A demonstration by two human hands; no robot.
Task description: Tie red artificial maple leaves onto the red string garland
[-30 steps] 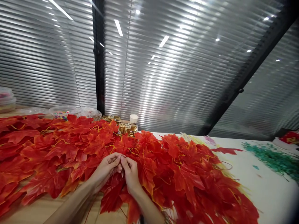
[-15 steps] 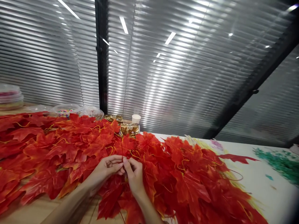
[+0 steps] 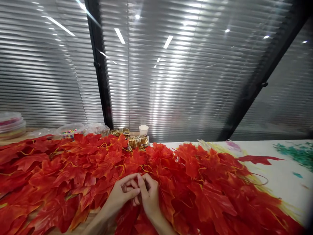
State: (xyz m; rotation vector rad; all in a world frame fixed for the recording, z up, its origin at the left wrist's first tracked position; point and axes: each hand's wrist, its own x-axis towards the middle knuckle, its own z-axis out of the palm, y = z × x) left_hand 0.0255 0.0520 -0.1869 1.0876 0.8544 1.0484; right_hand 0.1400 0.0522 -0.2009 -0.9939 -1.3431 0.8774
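Note:
My left hand (image 3: 122,193) and my right hand (image 3: 149,195) meet fingertip to fingertip low in the middle of the head view. Both are closed in a pinch on a thin red cord, which is now mostly hidden by the fingers. Under and around them spreads a thick heap of red artificial maple leaves (image 3: 107,166) with yellow-orange edges and thin yellow stems. A dark red leaf (image 3: 127,217) hangs just below my hands.
Behind the leaves stand a white paper cup (image 3: 143,130), gold-wrapped packets (image 3: 137,142) and a clear tub of coloured beads (image 3: 69,130). Stacked round containers (image 3: 12,125) are at far left. Green bits (image 3: 295,153) lie on the white tabletop (image 3: 265,160) at right. Blinds (image 3: 166,88) rise behind.
The view has tilted, so the table items appear lower. My hands stay together in a pinch; the red cord that stood up above the fingertips no longer shows clearly.

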